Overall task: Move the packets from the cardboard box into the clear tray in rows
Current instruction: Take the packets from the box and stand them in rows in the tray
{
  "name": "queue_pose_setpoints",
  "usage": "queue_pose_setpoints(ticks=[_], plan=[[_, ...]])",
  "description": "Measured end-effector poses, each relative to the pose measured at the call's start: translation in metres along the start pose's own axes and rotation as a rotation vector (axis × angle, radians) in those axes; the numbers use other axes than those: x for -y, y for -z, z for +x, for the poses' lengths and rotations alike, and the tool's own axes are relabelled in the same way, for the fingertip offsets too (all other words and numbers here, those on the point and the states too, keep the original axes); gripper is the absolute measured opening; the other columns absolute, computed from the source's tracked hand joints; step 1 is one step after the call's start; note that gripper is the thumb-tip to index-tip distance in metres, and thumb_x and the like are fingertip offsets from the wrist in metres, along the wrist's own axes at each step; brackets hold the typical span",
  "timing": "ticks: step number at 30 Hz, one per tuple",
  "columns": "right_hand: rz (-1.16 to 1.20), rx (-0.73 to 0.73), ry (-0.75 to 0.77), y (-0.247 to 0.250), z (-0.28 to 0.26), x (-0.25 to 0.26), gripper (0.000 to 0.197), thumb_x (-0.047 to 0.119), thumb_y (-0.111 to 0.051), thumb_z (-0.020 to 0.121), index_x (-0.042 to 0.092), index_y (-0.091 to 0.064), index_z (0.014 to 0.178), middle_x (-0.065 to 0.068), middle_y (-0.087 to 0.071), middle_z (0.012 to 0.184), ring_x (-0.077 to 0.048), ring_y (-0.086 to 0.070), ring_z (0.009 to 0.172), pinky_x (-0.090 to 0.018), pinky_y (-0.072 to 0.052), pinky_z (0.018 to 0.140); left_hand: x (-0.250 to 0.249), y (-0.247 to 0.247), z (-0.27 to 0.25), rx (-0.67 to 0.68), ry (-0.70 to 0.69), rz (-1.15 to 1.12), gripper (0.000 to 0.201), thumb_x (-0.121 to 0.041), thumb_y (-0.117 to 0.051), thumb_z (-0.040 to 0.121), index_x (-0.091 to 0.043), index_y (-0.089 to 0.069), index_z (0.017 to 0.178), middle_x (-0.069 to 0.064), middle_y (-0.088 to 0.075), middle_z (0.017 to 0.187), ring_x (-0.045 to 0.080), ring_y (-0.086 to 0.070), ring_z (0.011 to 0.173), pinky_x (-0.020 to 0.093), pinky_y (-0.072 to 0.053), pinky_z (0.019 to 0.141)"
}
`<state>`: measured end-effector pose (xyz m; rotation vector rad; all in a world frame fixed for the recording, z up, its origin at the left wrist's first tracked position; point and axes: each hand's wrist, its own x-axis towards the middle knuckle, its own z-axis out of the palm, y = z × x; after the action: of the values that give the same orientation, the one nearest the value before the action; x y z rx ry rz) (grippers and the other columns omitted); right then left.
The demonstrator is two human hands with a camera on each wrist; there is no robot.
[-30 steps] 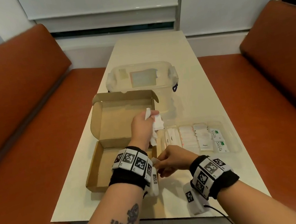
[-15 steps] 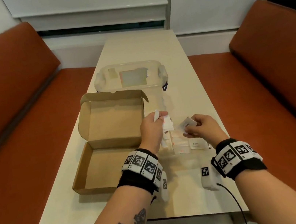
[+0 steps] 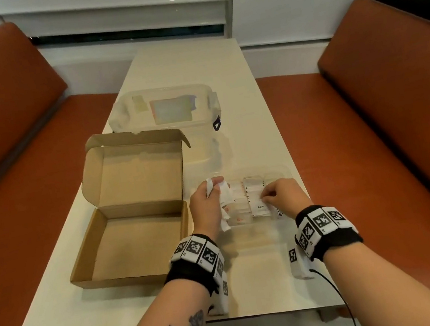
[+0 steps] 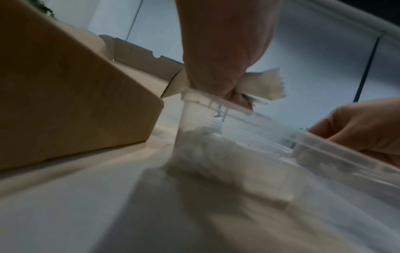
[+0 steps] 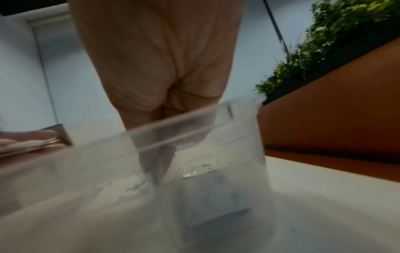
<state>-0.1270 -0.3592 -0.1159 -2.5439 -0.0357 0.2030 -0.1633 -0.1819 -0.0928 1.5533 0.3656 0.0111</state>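
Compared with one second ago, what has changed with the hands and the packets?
The right hand took one packet from beside the left hand, carried it right, and has come down into the clear tray, fingers on the packet rows. The left hand still grips its bunch of packets. The cardboard box stays empty.

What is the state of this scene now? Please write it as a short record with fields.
brown cardboard box: open, no packets visible inside
shallow clear plastic tray: on the table, right of the box, holds rows of packets
left hand: grips a bunch of white paper packets over the tray's left end
right hand: fingers curled, low in the tray at a packet row
large clear lidded container: behind the box
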Motion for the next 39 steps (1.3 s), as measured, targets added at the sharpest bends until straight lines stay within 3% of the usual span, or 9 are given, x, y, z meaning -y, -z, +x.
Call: queue_pose_setpoints(ticks=[2, 4, 10, 13, 18, 24, 29, 34, 39], plan=[[-0.026, 0.007, 0.004, -0.003, 0.001, 0.000, 0.014, 0.011, -0.061, 0.088, 0.010, -0.074, 0.092, -0.004, -0.070, 0.099, -0.016, -0.064, 0.088, -0.019, -0.047, 0.077, 0.001, -0.001, 0.003, -0.010, 0.003, 0.001, 0.025, -0.010, -0.045, 0.098, -0.016, -0.067, 0.107, 0.008, -0.069, 0.110, 0.029, -0.062, 0.107, 0.049, -0.048, 0.097], [-0.052, 0.010, 0.011, -0.008, 0.002, -0.002, 0.015, 0.011, -0.059, 0.089, 0.011, -0.074, 0.093, -0.004, -0.070, 0.100, -0.016, -0.063, 0.091, -0.019, -0.044, 0.078, 0.001, -0.001, 0.007, -0.013, 0.005, -0.001, 0.024, -0.010, -0.045, 0.098, -0.017, -0.067, 0.106, 0.008, -0.069, 0.110, 0.028, -0.062, 0.107, 0.048, -0.047, 0.098], [0.004, -0.031, 0.013, -0.015, -0.002, -0.004, 0.006, 0.012, -0.069, 0.081, 0.014, -0.066, 0.085, 0.000, -0.054, 0.089, -0.015, -0.053, 0.083, -0.018, -0.036, 0.069, 0.004, -0.002, 0.011, -0.026, -0.003, 0.001, 0.024, -0.009, -0.045, 0.098, -0.015, -0.067, 0.106, 0.010, -0.069, 0.109, 0.028, -0.062, 0.105, 0.048, -0.048, 0.098], [0.010, -0.023, 0.026, -0.017, -0.001, -0.002, 0.023, 0.013, -0.075, 0.073, 0.018, -0.053, 0.075, 0.003, -0.048, 0.082, -0.013, -0.046, 0.073, -0.018, -0.032, 0.058, 0.006, -0.003, 0.012, -0.025, -0.006, -0.002, 0.024, -0.009, -0.045, 0.098, -0.015, -0.067, 0.106, 0.009, -0.069, 0.108, 0.028, -0.063, 0.105, 0.048, -0.048, 0.097], [-0.069, 0.038, -0.004, -0.023, 0.004, 0.001, 0.028, 0.011, -0.071, 0.076, 0.021, -0.049, 0.064, 0.002, -0.049, 0.084, -0.016, -0.050, 0.075, -0.023, -0.039, 0.066, 0.008, -0.003, 0.014, -0.032, 0.002, 0.001, 0.024, -0.009, -0.046, 0.098, -0.015, -0.068, 0.107, 0.009, -0.069, 0.110, 0.029, -0.061, 0.107, 0.049, -0.048, 0.097], [-0.078, 0.012, 0.016, -0.025, 0.003, 0.001, 0.016, 0.007, -0.061, 0.078, 0.021, -0.055, 0.077, 0.006, -0.047, 0.079, -0.014, -0.050, 0.073, -0.019, -0.034, 0.058, 0.011, -0.003, 0.017, -0.028, -0.001, 0.004, 0.024, -0.009, -0.046, 0.098, -0.014, -0.068, 0.106, 0.010, -0.069, 0.110, 0.030, -0.062, 0.106, 0.049, -0.048, 0.096], [0.015, 0.020, 0.040, -0.023, -0.001, 0.001, 0.025, 0.018, -0.074, 0.073, 0.027, -0.065, 0.094, 0.007, -0.046, 0.090, -0.010, -0.051, 0.079, -0.023, -0.040, 0.069, 0.013, -0.004, 0.018, -0.028, -0.006, 0.011, 0.024, -0.010, -0.045, 0.098, -0.015, -0.068, 0.106, 0.008, -0.069, 0.108, 0.026, -0.063, 0.104, 0.046, -0.049, 0.096], [-0.085, -0.006, 0.024, -0.027, 0.001, 0.001, 0.013, 0.015, -0.071, 0.077, 0.022, -0.062, 0.083, 0.003, -0.054, 0.090, -0.013, -0.053, 0.078, -0.021, -0.037, 0.064, 0.015, -0.004, 0.020, -0.028, -0.003, -0.016, 0.024, -0.009, -0.046, 0.098, -0.015, -0.068, 0.107, 0.010, -0.069, 0.109, 0.028, -0.063, 0.105, 0.047, -0.049, 0.096], [-0.149, 0.005, -0.001, -0.026, 0.005, 0.003, 0.025, 0.011, -0.070, 0.076, 0.019, -0.046, 0.070, 0.001, -0.054, 0.084, -0.015, -0.049, 0.069, -0.020, -0.035, 0.055, 0.018, -0.004, 0.021, -0.004, -0.006, -0.046, 0.023, -0.009, -0.047, 0.098, -0.015, -0.068, 0.105, 0.011, -0.070, 0.108, 0.030, -0.063, 0.105, 0.048, -0.049, 0.096]])
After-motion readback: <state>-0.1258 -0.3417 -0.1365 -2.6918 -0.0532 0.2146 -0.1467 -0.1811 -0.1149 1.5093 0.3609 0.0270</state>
